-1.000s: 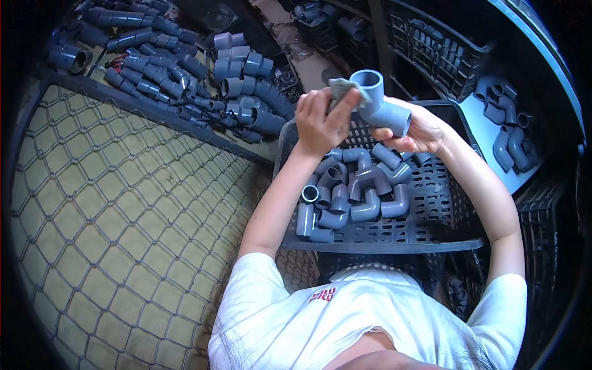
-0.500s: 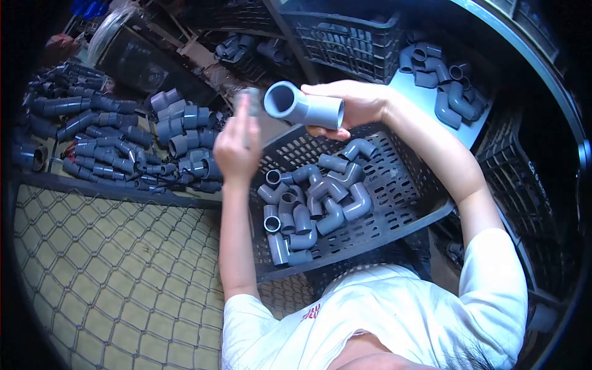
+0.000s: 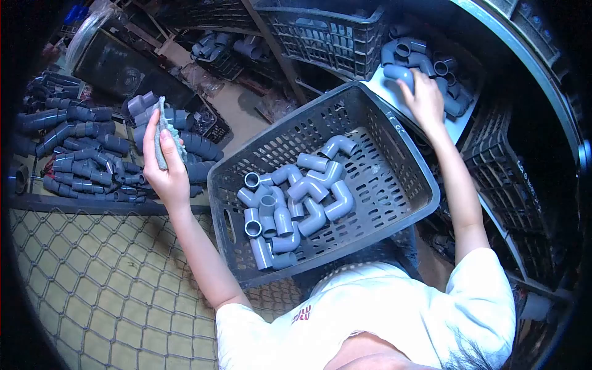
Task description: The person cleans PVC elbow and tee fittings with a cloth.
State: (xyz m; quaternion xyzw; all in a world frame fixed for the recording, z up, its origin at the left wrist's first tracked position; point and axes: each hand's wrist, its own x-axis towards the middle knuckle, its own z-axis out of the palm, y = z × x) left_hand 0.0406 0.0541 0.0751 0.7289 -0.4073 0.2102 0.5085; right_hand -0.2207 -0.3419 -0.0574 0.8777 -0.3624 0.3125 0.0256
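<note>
The left hand [image 3: 168, 176] pinches a grey-green cloth [image 3: 162, 117] between thumb and fingers. A grey pipe fitting [image 3: 396, 74] is located at the fingertips of the right hand [image 3: 427, 102], above a white board [image 3: 385, 94]; whether these fingers grip it cannot be determined. Between both hands' fingers, a black perforated crate [image 3: 390, 191] contains grey pipe elbows [image 3: 340, 202].

Cool light, dark fisheye corners

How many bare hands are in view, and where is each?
2: the left hand holds a cloth, left of the black plastic basket; the right hand is at a gray pipe fitting by the white board. Neither is hidden.
</note>
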